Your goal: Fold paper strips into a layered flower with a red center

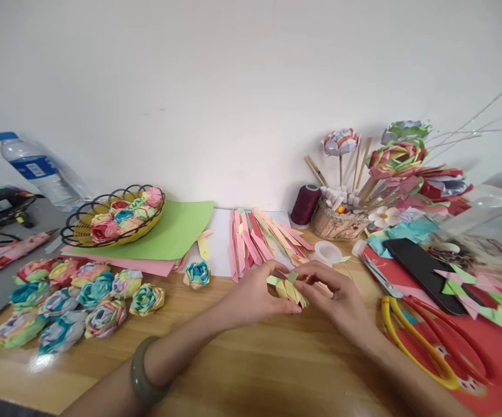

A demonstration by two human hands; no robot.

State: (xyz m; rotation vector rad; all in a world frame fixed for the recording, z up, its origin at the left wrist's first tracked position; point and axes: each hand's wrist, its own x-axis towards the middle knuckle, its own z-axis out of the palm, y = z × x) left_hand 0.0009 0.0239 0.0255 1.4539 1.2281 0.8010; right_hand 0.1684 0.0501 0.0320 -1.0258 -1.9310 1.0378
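Between my two hands, just above the wooden table, is a small yellow and green folded paper flower (290,291). My left hand (257,294) grips it from the left, thumb below and fingers behind. On the other side, my right hand (331,289) pinches the flower's upper right edge with thumb and forefinger. Part of the flower is hidden by the fingers. Right behind the hands lies a pile of pink, red, peach and green paper strips (251,240). A blue and cream paper rose (197,274) sits left of my left hand.
Several finished paper roses (96,289) stand at the left, below a yellow basket (81,226) holding more. Scissors (424,330) and a black phone (422,275) lie right. Behind are a maroon thread spool (305,205), a stick holder (337,220) and a water bottle (37,168).
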